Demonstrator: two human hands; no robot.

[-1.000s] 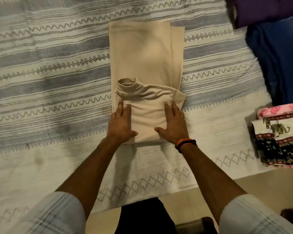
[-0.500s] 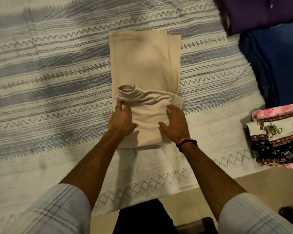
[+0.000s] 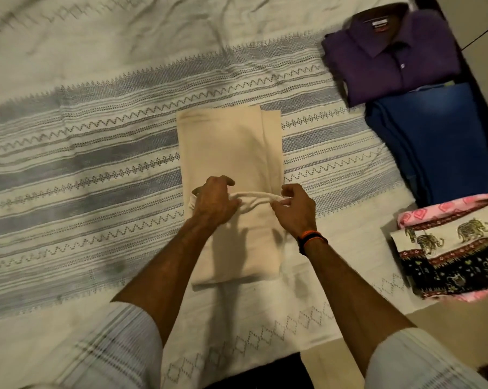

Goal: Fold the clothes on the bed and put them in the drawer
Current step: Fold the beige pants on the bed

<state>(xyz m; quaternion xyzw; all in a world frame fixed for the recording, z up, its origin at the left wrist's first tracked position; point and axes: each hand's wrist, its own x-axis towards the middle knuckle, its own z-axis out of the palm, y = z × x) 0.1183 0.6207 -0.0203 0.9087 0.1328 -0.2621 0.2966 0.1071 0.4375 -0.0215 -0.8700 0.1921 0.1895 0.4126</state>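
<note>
On bedspread [image 3: 97, 164]: both hands pinch beige garment [image 3: 231, 153] fold; fingers curled

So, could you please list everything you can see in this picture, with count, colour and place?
beige garment: one, beige, part-folded at the middle of the bed, its nearer folded edge lifted.
bedspread: one, cream with grey-blue patterned bands, covering the bed.
purple shirt: one, purple, folded, far right.
blue garment: one, blue, folded, right, just nearer than the purple shirt.
elephant-print cloth: one, cream, black and pink, folded, at the near right edge.
wristband: one, orange and black, on the right wrist.
sleeves: two, pale striped, at the bottom.
left hand: grips the lifted edge.
right hand: its fingers pinch the same edge.
</note>
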